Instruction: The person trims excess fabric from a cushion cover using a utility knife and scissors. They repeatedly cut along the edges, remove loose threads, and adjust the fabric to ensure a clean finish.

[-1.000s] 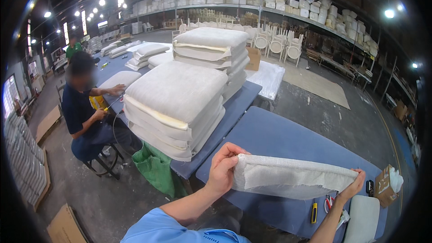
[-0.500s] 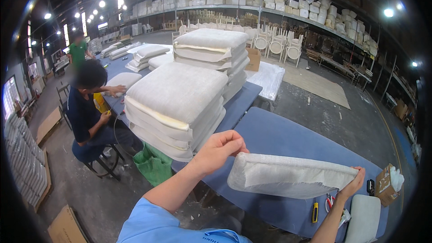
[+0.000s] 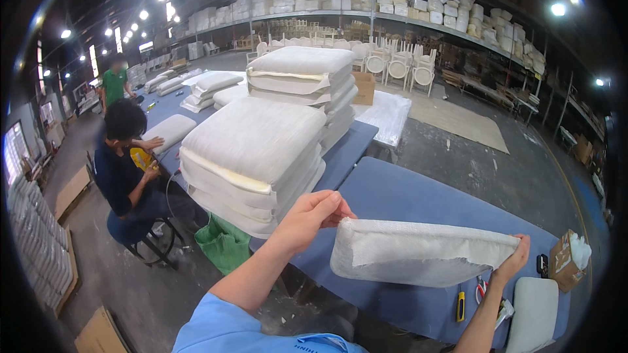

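A padded seat cushion (image 3: 405, 255) covered in pale grey fabric is held up on edge over the near part of the blue table. Its raw fabric edge hangs loose along the near side. My left hand (image 3: 314, 219) is closed at the cushion's upper left corner, thumb and fingers pinching there. At the opposite end my right hand (image 3: 513, 260) grips the right corner; part of its fingers is hidden behind the cushion. Below the right hand lie a yellow-and-black utility knife (image 3: 460, 307) and red-handled pliers (image 3: 481, 289). Another cushion (image 3: 533, 314) rests beside my right forearm.
Tall stacks of cushions (image 3: 255, 140) stand on the blue table (image 3: 405, 186) to the left. A seated person (image 3: 124, 163) works on a cushion with a yellow tool. An open carton (image 3: 566, 265) sits at the right edge. A green sack (image 3: 222, 242) hangs below the stack.
Both hands keep their grip on the cushion, which has barely moved. The view has shifted slightly. The seated person's hand and cushion have shifted a little.
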The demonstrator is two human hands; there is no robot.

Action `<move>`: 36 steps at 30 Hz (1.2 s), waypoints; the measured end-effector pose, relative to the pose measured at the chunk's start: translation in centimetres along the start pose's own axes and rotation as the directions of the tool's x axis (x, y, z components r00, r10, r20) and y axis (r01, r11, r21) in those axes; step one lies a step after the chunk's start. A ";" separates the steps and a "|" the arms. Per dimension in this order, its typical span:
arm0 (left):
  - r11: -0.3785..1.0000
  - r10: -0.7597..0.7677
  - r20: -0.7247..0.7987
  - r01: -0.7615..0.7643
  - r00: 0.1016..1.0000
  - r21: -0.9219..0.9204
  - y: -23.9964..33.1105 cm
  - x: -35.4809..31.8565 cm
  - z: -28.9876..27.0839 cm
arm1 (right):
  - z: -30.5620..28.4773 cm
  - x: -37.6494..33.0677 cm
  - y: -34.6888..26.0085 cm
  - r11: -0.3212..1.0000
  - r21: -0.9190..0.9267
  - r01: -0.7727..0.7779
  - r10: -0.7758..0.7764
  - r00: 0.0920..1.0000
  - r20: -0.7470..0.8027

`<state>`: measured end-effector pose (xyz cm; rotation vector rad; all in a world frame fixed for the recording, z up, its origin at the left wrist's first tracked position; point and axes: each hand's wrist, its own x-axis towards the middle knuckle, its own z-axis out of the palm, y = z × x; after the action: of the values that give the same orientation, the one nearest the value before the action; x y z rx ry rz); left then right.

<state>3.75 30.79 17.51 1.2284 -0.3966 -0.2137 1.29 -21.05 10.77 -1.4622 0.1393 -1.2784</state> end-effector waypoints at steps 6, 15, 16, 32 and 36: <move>0.952 0.265 -0.142 -0.235 0.954 0.196 -4.3 1.0 3.1 | -0.4 2.0 1.8 0.981 -0.191 0.040 -0.010 0.988 0.156; 0.944 0.330 -0.209 -0.323 0.920 0.072 -7.0 3.9 4.1 | -15.3 -1.1 8.1 0.460 -0.872 -0.169 0.537 0.835 0.121; 0.943 0.331 -0.218 -0.316 0.918 0.104 -7.2 4.0 4.3 | -16.2 -2.6 10.0 0.364 -0.929 -0.065 0.544 0.824 0.155; 0.929 0.371 -0.156 -0.362 0.916 0.080 -7.8 3.4 3.3 | -16.2 -1.5 8.3 0.506 -0.506 -0.699 0.841 0.530 0.110; 0.919 0.391 -0.150 -0.377 0.908 0.113 -8.0 3.4 3.3 | -12.1 1.6 -1.0 0.819 -0.366 -0.441 0.527 0.831 0.177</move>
<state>5.87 24.05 11.52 1.2116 -0.4933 0.2484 -7.56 -29.46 9.82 -1.7133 0.5224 -0.6410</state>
